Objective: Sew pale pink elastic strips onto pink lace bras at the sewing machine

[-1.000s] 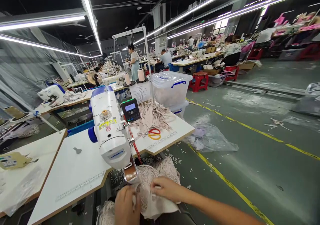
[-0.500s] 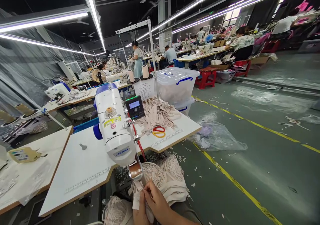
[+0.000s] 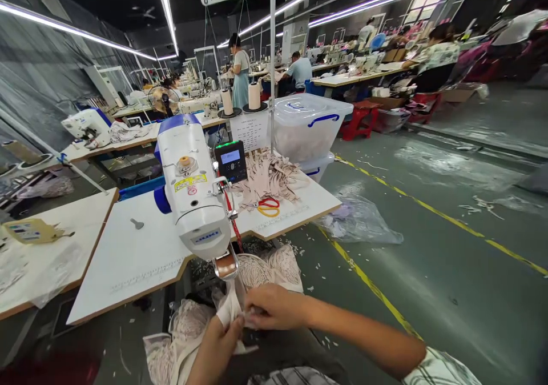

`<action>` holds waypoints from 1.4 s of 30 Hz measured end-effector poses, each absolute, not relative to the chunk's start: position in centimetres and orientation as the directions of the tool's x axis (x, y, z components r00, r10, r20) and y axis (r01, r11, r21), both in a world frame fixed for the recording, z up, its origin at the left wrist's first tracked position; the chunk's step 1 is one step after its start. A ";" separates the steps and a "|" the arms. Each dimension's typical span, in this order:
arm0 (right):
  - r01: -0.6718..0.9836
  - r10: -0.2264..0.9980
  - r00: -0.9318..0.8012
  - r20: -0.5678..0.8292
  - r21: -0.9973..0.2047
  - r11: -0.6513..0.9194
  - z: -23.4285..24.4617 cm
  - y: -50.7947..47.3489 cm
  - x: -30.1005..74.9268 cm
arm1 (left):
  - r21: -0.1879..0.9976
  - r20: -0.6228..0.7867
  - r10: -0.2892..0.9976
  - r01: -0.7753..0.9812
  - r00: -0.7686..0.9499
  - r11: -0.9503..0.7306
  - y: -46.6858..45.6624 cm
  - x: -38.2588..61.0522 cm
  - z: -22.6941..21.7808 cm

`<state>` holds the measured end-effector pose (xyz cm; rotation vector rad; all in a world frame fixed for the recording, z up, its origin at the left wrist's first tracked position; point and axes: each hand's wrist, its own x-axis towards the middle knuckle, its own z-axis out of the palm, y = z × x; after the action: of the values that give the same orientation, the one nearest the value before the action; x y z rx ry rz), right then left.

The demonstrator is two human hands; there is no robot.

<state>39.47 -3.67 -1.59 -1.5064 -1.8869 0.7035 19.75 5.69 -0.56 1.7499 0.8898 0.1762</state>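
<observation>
A beige lace bra point(image 3: 257, 271) hangs below the head of a white JUKI sewing machine point(image 3: 201, 225), with more lace cups point(image 3: 188, 319) lower left, over my lap. My left hand point(image 3: 219, 336) pinches a smooth pale band of the bra between thumb and fingers. Just right of it, my right hand point(image 3: 274, 307) is closed at the sheer edge of the same fabric, its fingertips partly hidden and a little blurred. Both hands are below the machine's copper-coloured end point(image 3: 226, 266); the stitching point is hidden.
On the white table point(image 3: 141, 265) lie red-and-yellow scissors point(image 3: 269, 207), a pile of beige straps point(image 3: 268, 173) and a small grey metal piece point(image 3: 137, 224). A control panel point(image 3: 231, 162) stands beside the machine. Plastic bins point(image 3: 312, 116) are behind; co-workers sit farther back.
My hands have drawn apart; the left has moved left with the pale band, and the right has turned sideways, its forearm now reaching in from the right. The view has shifted.
</observation>
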 end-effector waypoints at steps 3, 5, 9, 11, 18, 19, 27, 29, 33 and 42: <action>0.584 0.959 0.207 0.194 -0.811 0.038 -2.5 -4.4 39.8 | 0.902 -0.317 0.673 0.431 0.668 -0.002 6.1 19.6 0.0; 0.546 0.920 0.340 0.196 -0.837 -0.023 -3.2 -5.0 39.7 | 0.923 -0.341 0.735 0.359 0.586 0.142 6.0 19.7 -0.1; 0.594 0.908 0.285 0.306 -0.800 0.083 -4.0 -5.3 38.2 | 0.930 -0.366 0.767 0.171 0.527 0.326 5.1 20.7 -1.0; 0.623 0.888 0.267 0.374 -0.770 0.137 -3.9 -5.2 37.0 | 0.938 -0.337 0.792 0.110 0.509 0.329 4.5 21.2 -1.4; 0.664 0.858 0.313 0.408 -0.740 0.110 -4.0 -4.0 35.2 | 0.968 -0.243 0.836 0.064 0.492 0.243 3.4 21.9 -1.6; 0.661 0.862 0.316 0.396 -0.744 0.099 -4.1 -4.0 35.3 | 0.972 -0.233 0.834 0.095 0.499 0.215 3.4 21.9 -1.5; 0.541 0.980 0.192 0.059 -0.839 -0.055 -2.2 -5.1 37.7 | 0.974 -0.149 0.794 0.224 0.589 0.016 2.8 20.9 -1.4; 0.548 0.992 0.123 0.009 -0.834 -0.060 -1.7 -5.2 38.3 | 0.983 -0.149 0.760 0.176 0.633 0.046 2.5 20.8 -1.6; 0.539 1.000 0.003 -0.030 -0.842 -0.027 -1.9 -5.0 38.7 | 0.984 -0.176 0.730 0.125 0.660 0.124 2.4 20.8 -1.8; 0.450 0.992 0.128 -0.014 -0.890 -0.071 -3.6 -4.8 37.7 | 0.961 -0.254 0.700 0.256 0.667 0.105 4.3 20.9 -2.2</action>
<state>37.73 -4.81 -3.55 -1.6359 -1.4254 0.8882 20.86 4.33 -2.22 1.4721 0.8419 0.3919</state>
